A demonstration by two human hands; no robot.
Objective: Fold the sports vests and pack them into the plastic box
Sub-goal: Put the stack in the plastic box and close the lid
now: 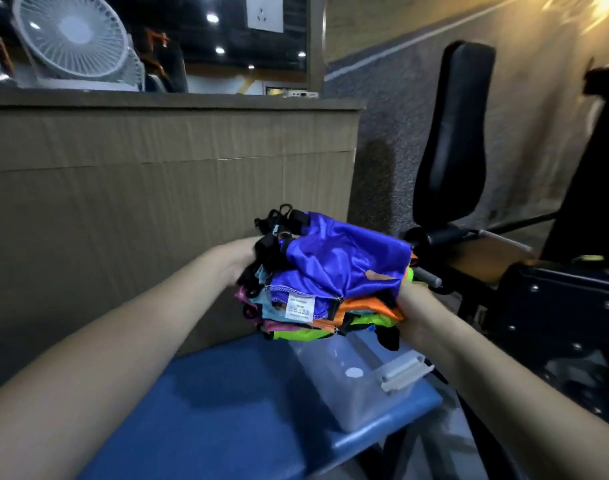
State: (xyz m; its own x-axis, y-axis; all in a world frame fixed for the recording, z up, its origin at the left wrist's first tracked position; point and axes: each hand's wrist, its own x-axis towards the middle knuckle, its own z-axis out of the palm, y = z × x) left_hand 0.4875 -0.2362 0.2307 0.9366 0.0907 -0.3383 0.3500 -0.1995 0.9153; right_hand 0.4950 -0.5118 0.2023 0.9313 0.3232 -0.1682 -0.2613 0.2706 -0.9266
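**Two hands hold a stack of folded sports vests above a plastic box**

A person's left hand (pixel 242 261) and right hand (pixel 415 313) grip opposite sides of a stack of vests (pixel 330 282), purple on top, then orange, lime green, pink and light blue, with black trim. A white care label (pixel 300 307) faces the camera. Below the stack, a clear plastic box (pixel 358 382) rests on a blue padded bench (pixel 233 403). A white fan (pixel 72 39) stands on the wooden counter (pixel 157 140) behind.

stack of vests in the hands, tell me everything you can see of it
The stack of vests is a bundle of shiny, thin fabric layers: purple on top with a white care label, then orange, neon green, pink and light blue, with black trim bunched at its left. The left hand and right hand grip its sides, holding it above the clear plastic box.
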